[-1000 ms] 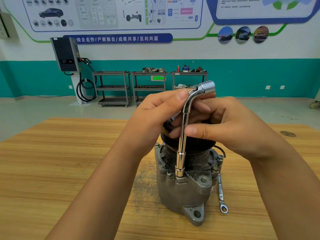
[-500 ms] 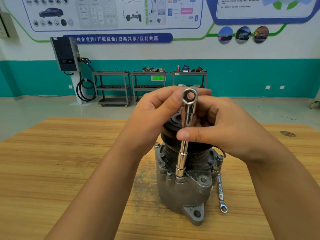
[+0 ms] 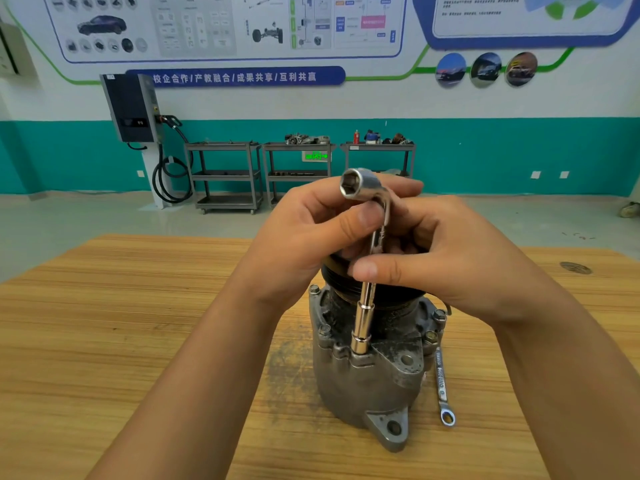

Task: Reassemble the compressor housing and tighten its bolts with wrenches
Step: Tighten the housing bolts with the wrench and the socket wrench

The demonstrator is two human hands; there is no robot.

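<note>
Left hand (image 3: 304, 237) pinches bent top of socket wrench (image 3: 363, 317), thumb just under open socket end. Wrench foot seated on bolt atop compressor housing (image 3: 374, 386), upright mid-table (image 3: 138, 323). Right hand (image 3: 460, 271) curls round shaft. Ring spanner (image 3: 440, 379) flat beside housing, right.

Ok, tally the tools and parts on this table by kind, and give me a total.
L-shaped socket wrench: 1
Ring spanner: 1
Compressor: 1
Total: 3
</note>
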